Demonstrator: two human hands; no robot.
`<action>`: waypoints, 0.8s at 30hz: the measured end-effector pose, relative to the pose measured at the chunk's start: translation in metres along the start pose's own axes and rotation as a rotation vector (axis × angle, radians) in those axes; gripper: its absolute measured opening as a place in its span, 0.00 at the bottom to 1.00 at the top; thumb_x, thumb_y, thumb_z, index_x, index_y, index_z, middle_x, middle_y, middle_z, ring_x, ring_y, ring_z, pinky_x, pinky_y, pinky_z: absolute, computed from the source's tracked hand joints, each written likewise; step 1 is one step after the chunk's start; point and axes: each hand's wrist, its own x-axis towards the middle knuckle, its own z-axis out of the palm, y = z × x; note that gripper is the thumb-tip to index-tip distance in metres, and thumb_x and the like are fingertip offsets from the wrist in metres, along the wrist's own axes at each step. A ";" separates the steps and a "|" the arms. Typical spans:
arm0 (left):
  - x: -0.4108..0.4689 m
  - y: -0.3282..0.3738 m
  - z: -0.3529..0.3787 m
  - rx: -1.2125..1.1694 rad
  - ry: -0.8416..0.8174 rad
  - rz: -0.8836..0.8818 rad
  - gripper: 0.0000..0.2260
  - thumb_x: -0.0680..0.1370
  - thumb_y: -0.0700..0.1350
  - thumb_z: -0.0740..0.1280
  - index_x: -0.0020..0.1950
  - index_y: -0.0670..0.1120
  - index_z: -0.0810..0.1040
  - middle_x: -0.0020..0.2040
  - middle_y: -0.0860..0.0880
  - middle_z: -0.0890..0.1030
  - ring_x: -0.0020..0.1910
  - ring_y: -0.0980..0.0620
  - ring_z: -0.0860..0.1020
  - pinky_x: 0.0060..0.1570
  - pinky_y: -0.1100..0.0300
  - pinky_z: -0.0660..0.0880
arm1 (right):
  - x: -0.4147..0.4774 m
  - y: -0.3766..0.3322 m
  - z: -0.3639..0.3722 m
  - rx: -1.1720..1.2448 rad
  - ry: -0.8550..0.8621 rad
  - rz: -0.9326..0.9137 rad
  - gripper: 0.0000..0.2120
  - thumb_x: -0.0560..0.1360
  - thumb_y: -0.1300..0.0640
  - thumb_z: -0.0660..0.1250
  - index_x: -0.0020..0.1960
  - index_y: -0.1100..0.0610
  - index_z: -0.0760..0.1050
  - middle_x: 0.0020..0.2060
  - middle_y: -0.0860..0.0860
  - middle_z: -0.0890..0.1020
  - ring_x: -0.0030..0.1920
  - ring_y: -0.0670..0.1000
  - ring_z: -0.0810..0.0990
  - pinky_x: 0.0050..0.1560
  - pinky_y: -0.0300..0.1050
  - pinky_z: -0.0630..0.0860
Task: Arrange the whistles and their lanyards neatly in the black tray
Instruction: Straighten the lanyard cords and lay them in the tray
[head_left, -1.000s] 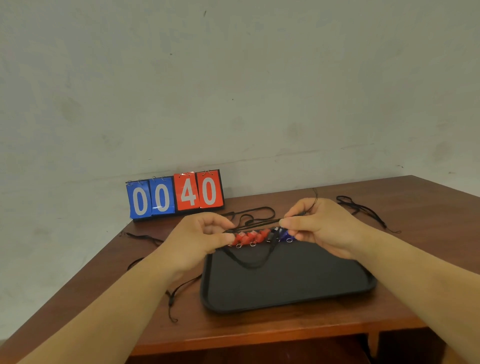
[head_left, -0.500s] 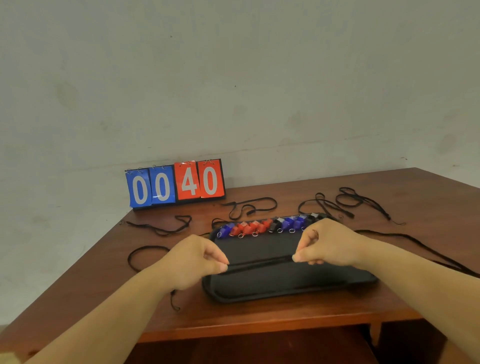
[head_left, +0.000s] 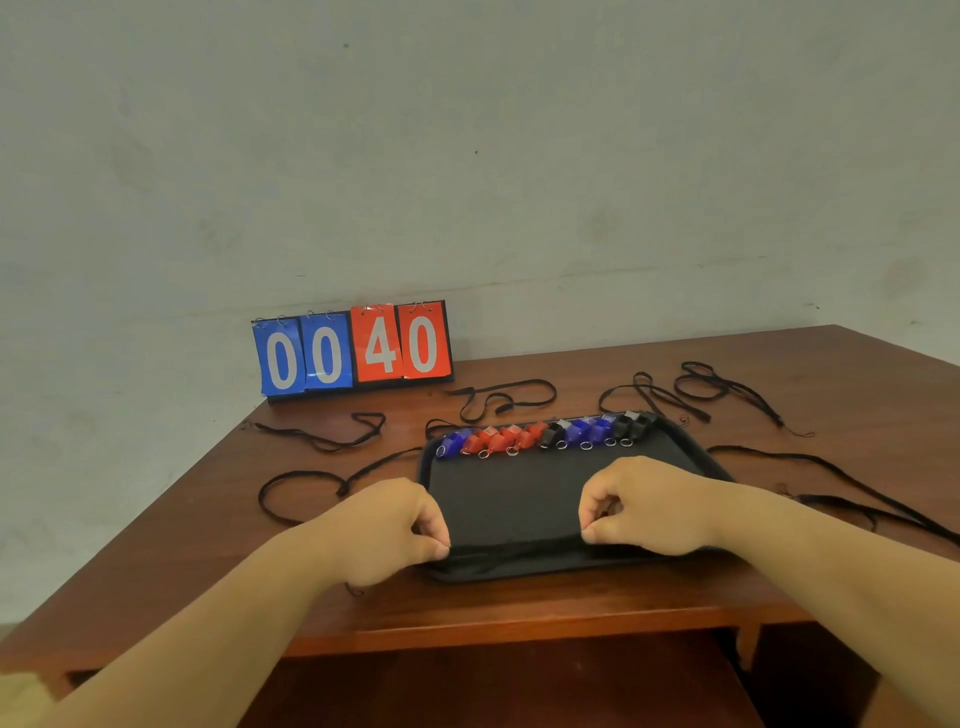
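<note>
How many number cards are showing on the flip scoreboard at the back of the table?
4, in one row, left to right: a blue 0 card, a second blue 0 card, a red 4 card, a red 0 card. Flipped cards behind may be hidden.

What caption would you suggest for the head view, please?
Left hand and right hand pinch a lanyard taut over the black tray, whistles lining its far edge.

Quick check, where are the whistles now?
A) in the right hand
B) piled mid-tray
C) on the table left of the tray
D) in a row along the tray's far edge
D: the whistles line the far edge of the tray; left hand and right hand pinch only a lanyard.
</note>
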 end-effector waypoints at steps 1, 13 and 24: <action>-0.001 -0.001 0.000 -0.003 0.006 0.002 0.06 0.80 0.50 0.71 0.44 0.60 0.83 0.49 0.60 0.83 0.48 0.62 0.81 0.49 0.69 0.75 | 0.000 -0.001 0.001 -0.004 -0.007 -0.003 0.05 0.78 0.47 0.71 0.49 0.46 0.84 0.45 0.41 0.84 0.46 0.40 0.81 0.48 0.35 0.76; -0.013 0.007 0.005 0.094 0.034 0.076 0.13 0.81 0.60 0.64 0.57 0.57 0.85 0.50 0.63 0.79 0.50 0.62 0.78 0.53 0.66 0.75 | -0.007 -0.005 -0.007 -0.039 -0.083 0.011 0.04 0.78 0.51 0.70 0.51 0.46 0.84 0.44 0.41 0.83 0.44 0.38 0.80 0.44 0.32 0.72; -0.026 0.008 0.013 0.152 0.087 0.125 0.16 0.79 0.64 0.66 0.62 0.60 0.81 0.52 0.62 0.78 0.52 0.61 0.75 0.52 0.65 0.75 | -0.010 -0.013 -0.001 -0.081 -0.080 -0.008 0.09 0.81 0.44 0.65 0.50 0.46 0.82 0.45 0.41 0.82 0.47 0.43 0.80 0.50 0.38 0.74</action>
